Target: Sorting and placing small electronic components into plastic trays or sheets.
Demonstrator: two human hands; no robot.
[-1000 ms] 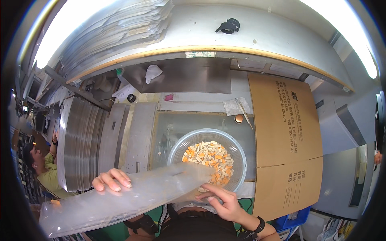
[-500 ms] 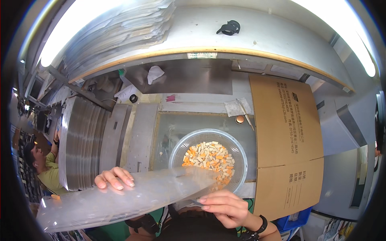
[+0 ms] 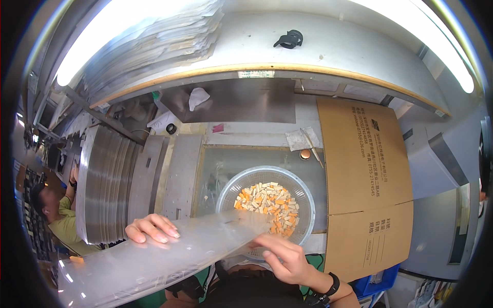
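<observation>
A large, cloudy see-through plastic sheet (image 3: 179,251) slants across the front, its right end over the near rim of a round plastic basket (image 3: 309,210). I cannot tell whether it is one layer or a bag. Over its far edge lie the fingers of my left hand (image 3: 152,229), gripping it with the thumb hidden. At the right end, my right hand (image 3: 287,259) has its index finger stretched against the sheet and its thumb apart. Many small cream and orange blocks (image 3: 267,203) fill the basket's bottom. One orange piece (image 3: 77,260) shows at the sheet's left end.
Metal plates (image 3: 110,185) stand stacked at the left, with a person (image 3: 61,220) beyond. A cardboard sheet (image 3: 364,169) covers the right side. Tweezers (image 3: 312,146) and a small round copper-coloured item (image 3: 305,154) lie behind the basket. A shelf (image 3: 267,49) spans the back.
My right hand has moved slightly up and left, its thumb and index finger parting from a pinch. My left hand and the sheet have shifted a little to the right.
</observation>
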